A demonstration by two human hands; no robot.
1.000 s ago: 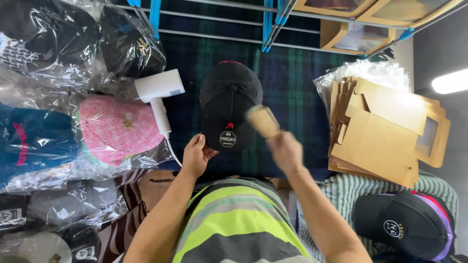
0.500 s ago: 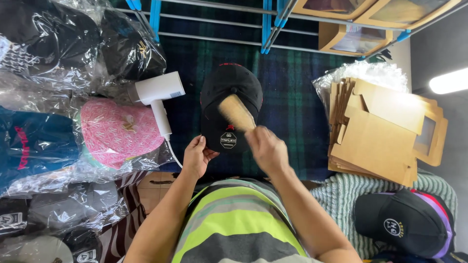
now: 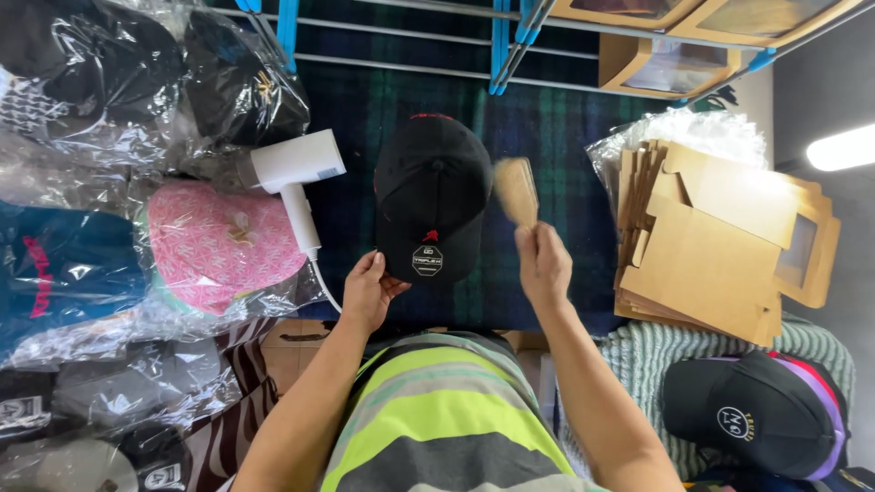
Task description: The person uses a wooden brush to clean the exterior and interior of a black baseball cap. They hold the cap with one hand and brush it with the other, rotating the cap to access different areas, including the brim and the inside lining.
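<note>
Gripping the wooden brush [image 3: 516, 189], the right hand [image 3: 541, 264] has swung it off the black cap [image 3: 432, 196]; left-hand [image 3: 366, 290] fingers pinch the brim.

Brush swings off the cap

The right hand [image 3: 541, 264] now carries the brush [image 3: 516, 191] just beside the cap's [image 3: 430, 196] right edge, blurred with motion, where half a second ago it lay across the crown; a second ago it was likewise off to the right.

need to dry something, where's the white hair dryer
In the head view the white hair dryer lies left of the black cap, beside the bagged pink cap.
</note>
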